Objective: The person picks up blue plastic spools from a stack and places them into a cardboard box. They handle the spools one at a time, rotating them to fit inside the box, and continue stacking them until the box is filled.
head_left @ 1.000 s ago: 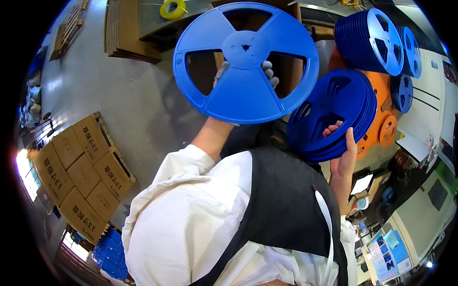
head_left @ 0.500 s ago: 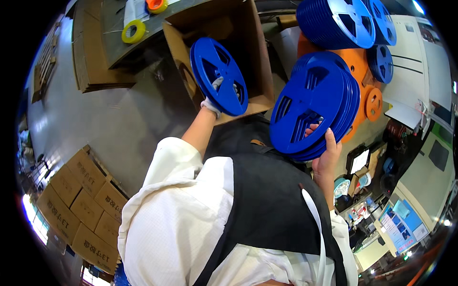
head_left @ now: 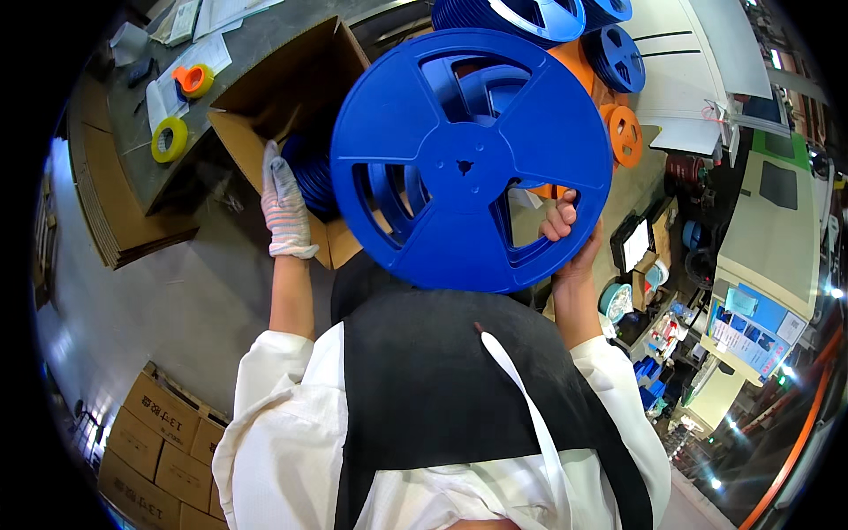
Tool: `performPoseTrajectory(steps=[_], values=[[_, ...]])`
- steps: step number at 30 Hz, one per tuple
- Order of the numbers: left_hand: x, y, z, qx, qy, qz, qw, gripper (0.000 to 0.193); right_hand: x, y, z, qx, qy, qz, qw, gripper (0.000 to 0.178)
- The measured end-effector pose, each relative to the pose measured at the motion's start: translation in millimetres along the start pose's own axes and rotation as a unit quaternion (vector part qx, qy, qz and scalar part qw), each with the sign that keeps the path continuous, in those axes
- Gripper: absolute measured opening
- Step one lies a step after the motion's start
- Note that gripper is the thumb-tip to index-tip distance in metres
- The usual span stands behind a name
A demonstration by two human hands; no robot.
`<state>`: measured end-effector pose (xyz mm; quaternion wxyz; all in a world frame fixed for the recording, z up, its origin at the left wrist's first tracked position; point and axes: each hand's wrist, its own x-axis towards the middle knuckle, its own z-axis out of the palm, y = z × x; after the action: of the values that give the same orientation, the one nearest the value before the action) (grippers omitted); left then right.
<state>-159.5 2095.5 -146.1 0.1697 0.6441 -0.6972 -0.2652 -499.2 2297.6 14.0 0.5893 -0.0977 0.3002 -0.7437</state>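
My right hand [head_left: 570, 225], bare, grips a large blue plastic reel [head_left: 389, 119] by its rim, with fingers through one of the cut-out windows. The reel faces me in front of my chest and hides part of the box; more reels may sit behind it, but I cannot tell how many. My left hand [head_left: 287, 216], in a striped pale glove, lies with fingers stretched out along the near left side of the open cardboard box [head_left: 234, 146]. Inside that box, blue reels [head_left: 306, 177] show right beside the gloved fingers.
Blue reels [head_left: 541, 18] stand in stacks at the far right, with an orange disc [head_left: 625, 137] near them. On the grey table [head_left: 305, 16] lie yellow tape [head_left: 170, 140] and an orange tape dispenser [head_left: 189, 79]. Flat cardboard [head_left: 97, 177] leans at left; closed cartons [head_left: 163, 415] are stacked lower left.
The reel that was in my left hand is no longer there; blue reels now show inside the box. My right hand has lifted its blue reel leftward and up to the middle.
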Motion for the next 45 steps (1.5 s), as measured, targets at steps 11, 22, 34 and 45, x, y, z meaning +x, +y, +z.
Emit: performPoseTrajectory(steps=[11,22,34,45], values=[[-55.8,187.8,-48.5,-0.055,-0.106,0.439,0.891,0.067,-9.5,40.0,16.4,0.071,-0.044,0.065,0.994,0.044],[-36.7,-30.2,-30.6,0.004,0.146,0.058,0.988,0.042,3.1,28.2,14.1,0.066,0.041,0.020,0.997,0.044],[-69.7,114.3,-42.3,-0.651,-0.217,-0.105,0.720,0.083,26.3,93.1,126.9,-0.243,0.017,0.044,0.969,0.058],[-63.0,28.6,-73.3,-0.927,-0.346,-0.037,0.140,0.079,18.5,78.1,72.8,-0.398,0.101,0.122,0.904,0.043]])
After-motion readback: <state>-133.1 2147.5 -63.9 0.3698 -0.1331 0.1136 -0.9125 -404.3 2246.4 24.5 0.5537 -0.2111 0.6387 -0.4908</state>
